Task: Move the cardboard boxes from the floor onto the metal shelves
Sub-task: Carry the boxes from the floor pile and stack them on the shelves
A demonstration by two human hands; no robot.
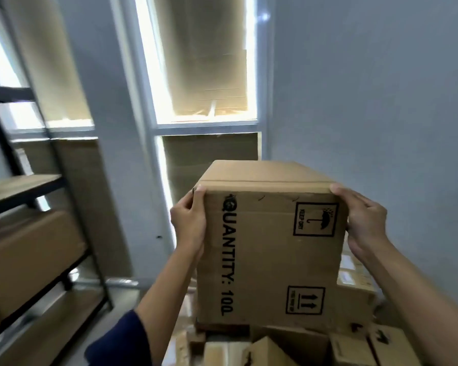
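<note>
A large cardboard box [270, 249] printed "QUANTITY: 100" stands in the middle of the view, turned on its side, above a pile of smaller boxes. My left hand [188, 223] grips its upper left edge, thumb over the corner. My right hand [365, 223] grips the upper right edge, fingers wrapped round the side. The black metal shelves [24, 191] stand at the left, with a big cardboard box [29, 254] on a lower level.
Several smaller cardboard boxes [354, 344] lie piled below and to the right of the held box. A window covered with cardboard [204, 75] is straight ahead. A grey wall [381, 101] closes the right side. Bare floor shows beside the shelf legs.
</note>
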